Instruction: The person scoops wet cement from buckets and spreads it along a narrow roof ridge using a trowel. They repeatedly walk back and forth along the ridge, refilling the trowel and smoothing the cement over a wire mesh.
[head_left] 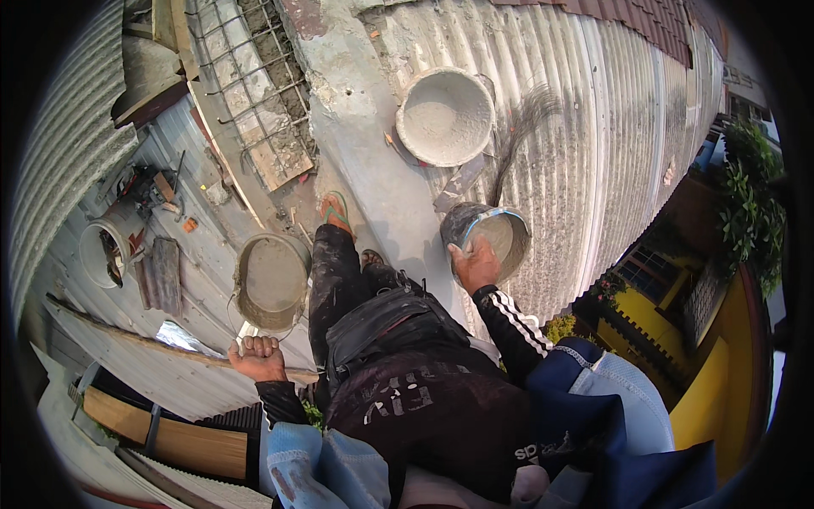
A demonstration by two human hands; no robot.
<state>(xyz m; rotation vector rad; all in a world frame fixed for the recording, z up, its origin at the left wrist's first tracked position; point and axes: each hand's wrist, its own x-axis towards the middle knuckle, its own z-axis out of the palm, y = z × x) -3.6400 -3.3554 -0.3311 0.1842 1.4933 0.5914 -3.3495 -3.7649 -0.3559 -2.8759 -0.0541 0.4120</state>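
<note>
A: Writing?
B: Pale lettering, cracked and worn, on the front of the dark shirt (475, 416); smaller white print lower down. White stripes along the right sleeve (517, 327).
A: Left hand?
B: Left hand (257, 359) is left of the concrete ledge (348, 110). Arm out sideways, fist closed, seemingly round the wire handle (232, 304) of a mortar bucket (271, 321), likewise left of the ledge.
A: Right?
B: Right hand (476, 265) reaches forward at the ledge's right edge, grasping the near rim of a dark bucket (458, 222). It looks tilted; grey inside.
A: Nearby?
B: Mortar-crusted basin (447, 159), farther out along the ledge's right edge. Corrugated roofing (593, 153) right of the ledge; rebar grid (246, 76) left.
</note>
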